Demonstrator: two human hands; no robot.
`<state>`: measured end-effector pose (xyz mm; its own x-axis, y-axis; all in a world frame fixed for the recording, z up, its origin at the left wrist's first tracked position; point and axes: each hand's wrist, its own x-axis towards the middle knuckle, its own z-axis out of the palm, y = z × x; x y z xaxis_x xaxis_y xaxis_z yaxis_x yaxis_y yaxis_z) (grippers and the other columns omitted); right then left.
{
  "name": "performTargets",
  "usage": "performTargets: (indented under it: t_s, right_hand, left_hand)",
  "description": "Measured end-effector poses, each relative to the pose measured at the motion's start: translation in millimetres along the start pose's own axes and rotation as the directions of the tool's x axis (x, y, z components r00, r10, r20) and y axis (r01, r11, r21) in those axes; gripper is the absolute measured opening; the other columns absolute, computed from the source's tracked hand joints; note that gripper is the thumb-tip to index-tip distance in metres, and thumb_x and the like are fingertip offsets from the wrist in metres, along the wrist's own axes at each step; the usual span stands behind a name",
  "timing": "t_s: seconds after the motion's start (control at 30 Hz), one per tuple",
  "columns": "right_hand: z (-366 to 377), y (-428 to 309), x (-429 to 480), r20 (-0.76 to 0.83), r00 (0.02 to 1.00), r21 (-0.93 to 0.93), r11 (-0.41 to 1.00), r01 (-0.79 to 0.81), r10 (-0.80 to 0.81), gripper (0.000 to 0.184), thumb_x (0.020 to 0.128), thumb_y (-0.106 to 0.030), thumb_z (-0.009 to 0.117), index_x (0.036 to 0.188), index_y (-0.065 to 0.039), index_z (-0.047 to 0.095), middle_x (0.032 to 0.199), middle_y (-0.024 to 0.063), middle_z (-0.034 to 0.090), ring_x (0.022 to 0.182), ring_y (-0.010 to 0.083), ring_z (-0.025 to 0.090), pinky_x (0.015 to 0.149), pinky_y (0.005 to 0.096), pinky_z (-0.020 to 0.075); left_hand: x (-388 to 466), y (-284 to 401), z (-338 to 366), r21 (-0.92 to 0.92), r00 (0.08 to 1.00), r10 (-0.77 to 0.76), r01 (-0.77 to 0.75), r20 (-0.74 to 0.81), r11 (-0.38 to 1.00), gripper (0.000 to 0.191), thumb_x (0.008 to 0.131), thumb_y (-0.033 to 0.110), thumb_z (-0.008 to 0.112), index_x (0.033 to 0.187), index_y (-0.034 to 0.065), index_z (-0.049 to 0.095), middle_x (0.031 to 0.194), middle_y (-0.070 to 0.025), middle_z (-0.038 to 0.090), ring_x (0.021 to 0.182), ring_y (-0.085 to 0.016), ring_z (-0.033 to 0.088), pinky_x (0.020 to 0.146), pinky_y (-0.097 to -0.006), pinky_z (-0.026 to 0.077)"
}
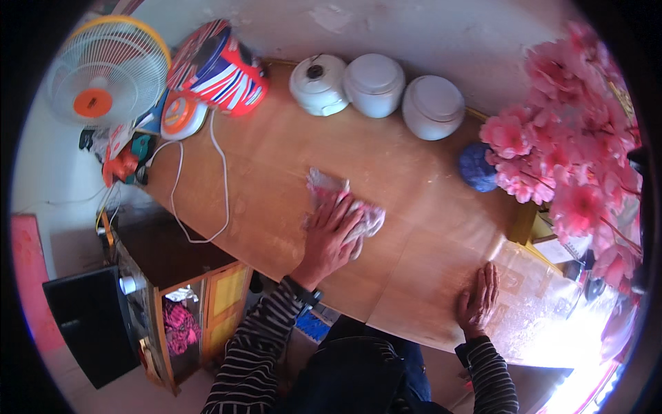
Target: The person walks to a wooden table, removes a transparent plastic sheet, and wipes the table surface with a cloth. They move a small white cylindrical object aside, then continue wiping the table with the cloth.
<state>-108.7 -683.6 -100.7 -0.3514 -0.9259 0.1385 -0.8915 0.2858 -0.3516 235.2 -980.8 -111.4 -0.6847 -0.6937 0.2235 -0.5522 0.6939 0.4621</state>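
Observation:
A crumpled pink and white cloth [370,220] lies on the brown wooden tabletop [269,171]. My left hand [328,238] presses down on it near the middle of the table, fingers spread over its left part. A dark watch sits on that wrist. Further right, my right hand [479,300] rests on the tabletop close to the front edge, its fingers extended and nothing held. It lies beside a shiny clear covering [522,295] on the table's right end.
Three white lidded jars [375,85] stand along the wall. At the back left are a red patterned bucket [232,77], a fan [103,72] and a looped white cord [226,176]. Pink artificial flowers [569,155] overhang the right side, by a blue round object [477,167]. A wooden cabinet [222,295] stands below left.

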Motion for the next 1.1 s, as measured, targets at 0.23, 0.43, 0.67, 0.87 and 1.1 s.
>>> performTargets:
  t_s: [0.23, 0.43, 0.67, 0.87, 1.1]
  right_hand:
    - [3.5, 0.5, -0.9, 0.002, 1.000, -0.008, 1.000, -0.007, 0.007, 0.061, 0.099, -0.020, 0.060, 0.154, 0.005, 0.053, 0.166, 0.0309, 0.046, 0.155, 0.0518, 0.042, 0.130, 0.0617, 0.0301]
    - [0.1, -0.2, 0.6, -0.013, 1.000, 0.002, 1.000, 0.014, -0.014, 0.059, 0.100, -0.019, 0.059, 0.154, 0.005, 0.053, 0.166, 0.0310, 0.046, 0.155, 0.0516, 0.042, 0.130, 0.0616, 0.0307]
    - [1.0, 1.4, -1.5, 0.002, 1.000, -0.003, 1.000, -0.003, 0.003, 0.058, 0.101, -0.021, 0.059, 0.153, 0.006, 0.054, 0.166, 0.0304, 0.047, 0.156, 0.0513, 0.041, 0.130, 0.0614, 0.0303]
    - [1.9, 1.3, -1.4, 0.001, 1.000, 0.001, 1.000, -0.001, 0.001, 0.057, 0.101, -0.020, 0.059, 0.153, 0.005, 0.054, 0.166, 0.0302, 0.047, 0.156, 0.0509, 0.042, 0.130, 0.0611, 0.0300]
    - [2.0, 2.0, -0.7, 0.000, 1.000, 0.004, 1.000, -0.003, 0.003, 0.057, 0.101, -0.019, 0.059, 0.153, 0.004, 0.054, 0.166, 0.0302, 0.047, 0.155, 0.0507, 0.042, 0.130, 0.0605, 0.0300]
  left_hand:
    - [7.8, -99.5, -53.5, 0.171, 0.965, -0.156, 0.193, -0.208, 0.966, 0.066, 0.093, 0.017, 0.078, 0.156, 0.0133, 0.060, 0.166, -0.0198, 0.051, 0.158, -0.044, 0.041, 0.129, -0.0594, 0.031]
    - [43.8, -109.3, -46.0, 0.267, 0.940, -0.046, 0.142, -0.338, 0.953, 0.068, 0.095, 0.015, 0.075, 0.159, 0.0124, 0.055, 0.165, -0.0211, 0.050, 0.157, -0.047, 0.041, 0.130, -0.0619, 0.029]
    - [13.1, -139.5, -72.7, 0.185, 0.980, -0.144, 0.169, -0.140, 0.968, 0.068, 0.097, 0.017, 0.074, 0.161, 0.0125, 0.052, 0.165, -0.0201, 0.052, 0.156, -0.043, 0.044, 0.129, -0.0571, 0.033]
    - [18.1, -155.3, -59.8, 0.355, 0.930, -0.160, 0.280, -0.331, 0.892, 0.070, 0.097, 0.018, 0.075, 0.162, 0.0093, 0.051, 0.163, -0.0204, 0.054, 0.156, -0.042, 0.045, 0.129, -0.0548, 0.033]
    - [-8.8, -180.5, -75.3, 0.176, 0.886, -0.313, 0.388, -0.341, 0.905, 0.065, 0.096, 0.016, 0.077, 0.157, 0.0100, 0.058, 0.158, -0.0203, 0.058, 0.153, -0.043, 0.048, 0.128, -0.0522, 0.037]
